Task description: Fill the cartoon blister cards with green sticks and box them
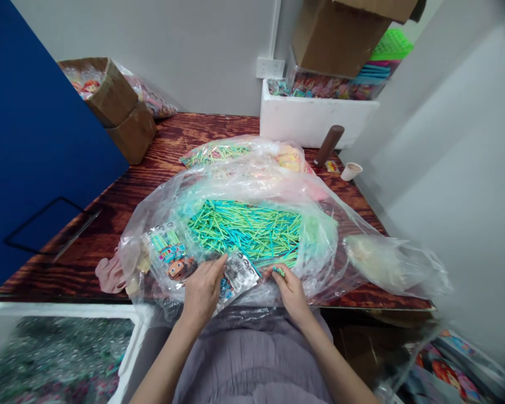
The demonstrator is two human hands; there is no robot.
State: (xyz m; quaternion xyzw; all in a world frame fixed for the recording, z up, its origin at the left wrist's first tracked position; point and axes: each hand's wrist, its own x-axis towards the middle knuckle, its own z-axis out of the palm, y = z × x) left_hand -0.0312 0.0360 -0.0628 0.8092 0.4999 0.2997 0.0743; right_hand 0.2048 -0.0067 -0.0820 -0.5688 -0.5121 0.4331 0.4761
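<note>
A large clear plastic bag lies open on the table, full of thin green and blue sticks [252,227]. At its front edge my left hand [204,283] is closed on a small silvery printed packet [240,275]. To the right, my right hand [289,286] pinches a small bunch of green and blue sticks [279,271], their ends showing at the fingertips. Left of my left hand lies another printed packet [170,255] with a cartoon figure and green sticks visible in it.
Behind are more filled bags [219,152], a white foam box [315,119], a brown cylinder [329,146] and a paper cup [351,171]. A foam box [138,331] of packets sits front left. Cardboard boxes [132,132] stand back left; a knotted bag [395,264] lies right.
</note>
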